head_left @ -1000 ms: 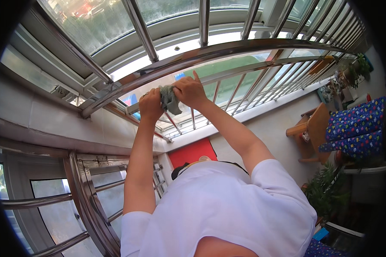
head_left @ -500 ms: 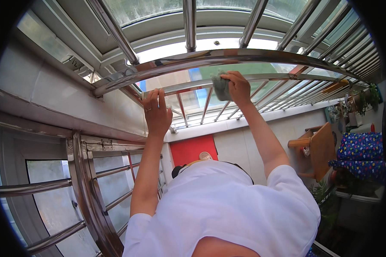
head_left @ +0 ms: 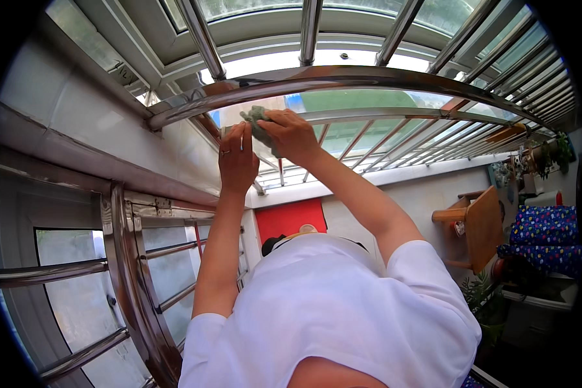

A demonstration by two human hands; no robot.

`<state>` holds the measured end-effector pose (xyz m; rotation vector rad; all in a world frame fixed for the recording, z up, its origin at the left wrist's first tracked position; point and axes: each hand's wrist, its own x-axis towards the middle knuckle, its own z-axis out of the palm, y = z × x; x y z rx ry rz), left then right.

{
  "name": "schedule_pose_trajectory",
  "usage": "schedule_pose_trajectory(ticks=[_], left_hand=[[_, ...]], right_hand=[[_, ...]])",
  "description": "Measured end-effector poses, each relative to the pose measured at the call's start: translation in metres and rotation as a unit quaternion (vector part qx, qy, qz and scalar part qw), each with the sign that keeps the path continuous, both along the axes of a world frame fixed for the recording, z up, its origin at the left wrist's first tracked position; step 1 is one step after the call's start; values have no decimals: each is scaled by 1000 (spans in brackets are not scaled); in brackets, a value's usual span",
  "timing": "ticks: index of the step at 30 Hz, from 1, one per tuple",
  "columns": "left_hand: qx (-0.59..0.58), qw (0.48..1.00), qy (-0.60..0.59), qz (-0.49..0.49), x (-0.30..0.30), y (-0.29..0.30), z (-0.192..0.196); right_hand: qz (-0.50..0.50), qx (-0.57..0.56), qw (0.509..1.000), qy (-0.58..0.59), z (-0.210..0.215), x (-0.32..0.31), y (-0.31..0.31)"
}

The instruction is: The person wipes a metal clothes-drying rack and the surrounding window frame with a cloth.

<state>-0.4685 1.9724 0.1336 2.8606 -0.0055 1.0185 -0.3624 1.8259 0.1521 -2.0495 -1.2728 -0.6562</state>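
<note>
A crumpled grey-green cloth [head_left: 262, 131] lies over the lower metal rail [head_left: 343, 116], close to that rail's left end. My right hand [head_left: 293, 137] is closed on the cloth and presses it to the rail. Just left of it, my left hand [head_left: 238, 163], with a ring on one finger, has its fingers hooked over the rail's end. The two hands almost touch, and the cloth partly hides the rail between them. Above both hands curves a thicker polished rail [head_left: 343, 79].
Upright metal bars and window frames stand beyond the rails. On the left is a barred metal gate post [head_left: 126, 258]. A red mat [head_left: 291, 220] lies on the floor below. To the right are a wooden chair [head_left: 485, 229], a dotted blue cloth [head_left: 544, 223] and potted plants [head_left: 556, 152].
My right hand has slid the cloth leftward along the lower rail, up beside my left hand. The left hand stays at the rail's end. The view has shifted slightly.
</note>
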Motion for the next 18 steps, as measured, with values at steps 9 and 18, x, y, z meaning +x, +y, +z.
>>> schedule_pose_trajectory(ticks=[9,18], left_hand=[[21,999,-25,19,2,-5,2],[-27,998,43,40,11,-39,9]], right_hand=[[-260,-36,965,-25,-10,63,-193],[-201,49,978,17,-13,59,-159]])
